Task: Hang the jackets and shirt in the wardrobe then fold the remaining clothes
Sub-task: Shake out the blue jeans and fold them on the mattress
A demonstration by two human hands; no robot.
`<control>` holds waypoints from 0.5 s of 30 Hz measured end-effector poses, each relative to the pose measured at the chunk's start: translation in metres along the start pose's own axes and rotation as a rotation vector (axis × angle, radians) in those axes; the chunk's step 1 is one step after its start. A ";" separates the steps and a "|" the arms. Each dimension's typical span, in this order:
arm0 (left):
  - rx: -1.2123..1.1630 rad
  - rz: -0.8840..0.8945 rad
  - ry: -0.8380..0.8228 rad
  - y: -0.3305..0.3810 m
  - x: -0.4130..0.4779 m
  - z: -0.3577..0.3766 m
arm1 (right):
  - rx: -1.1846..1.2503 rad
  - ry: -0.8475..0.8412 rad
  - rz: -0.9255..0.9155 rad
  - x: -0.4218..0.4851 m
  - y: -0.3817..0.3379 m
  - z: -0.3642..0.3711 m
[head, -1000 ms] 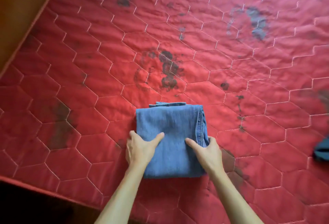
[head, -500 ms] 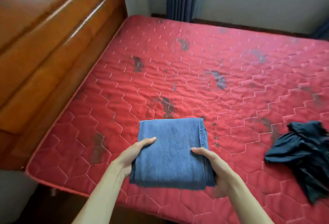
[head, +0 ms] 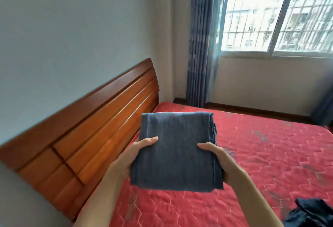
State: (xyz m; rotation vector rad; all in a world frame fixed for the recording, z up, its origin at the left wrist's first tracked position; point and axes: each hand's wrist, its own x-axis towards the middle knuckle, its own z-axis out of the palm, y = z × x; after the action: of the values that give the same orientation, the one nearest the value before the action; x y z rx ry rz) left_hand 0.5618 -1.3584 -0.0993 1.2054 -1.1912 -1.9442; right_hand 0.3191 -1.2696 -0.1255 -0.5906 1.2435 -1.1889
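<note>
Holding the folded jeans point(head: 174, 151) before you, head view: your left hand point(head: 138, 153) grips the left edge, with the thumb lying on the top face and the fingers hidden beneath. Your right hand point(head: 216, 160) grips the right edge in the same way, thumb on top. Both hands are thus closed around the cloth. The jeans form a flat blue rectangle held in the air above the bed, with the stacked fold edges along the right side. Below and beyond them lies the red quilted mattress point(head: 261, 154), marked with dark patches. A dark crumpled garment point(head: 310, 214) rests on the mattress at lower right, well apart from the jeans. The wooden headboard point(head: 90, 127) runs along the left against a pale wall point(head: 72, 28). A blue curtain point(head: 201, 46) hangs beside the barred window point(head: 279, 14).
</note>
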 end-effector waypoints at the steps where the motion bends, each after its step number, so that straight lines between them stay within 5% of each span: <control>1: 0.002 0.036 0.012 0.012 -0.010 0.001 | -0.001 -0.008 -0.023 -0.007 -0.013 0.008; 15: -0.016 0.363 0.222 0.082 -0.108 0.023 | -0.026 -0.350 -0.283 -0.049 -0.111 0.048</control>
State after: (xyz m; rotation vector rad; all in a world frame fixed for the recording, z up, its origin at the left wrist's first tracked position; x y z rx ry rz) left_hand 0.5900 -1.2998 0.0224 1.0767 -1.1802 -1.5103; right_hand 0.3293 -1.2734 0.0042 -0.9738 0.8977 -1.2378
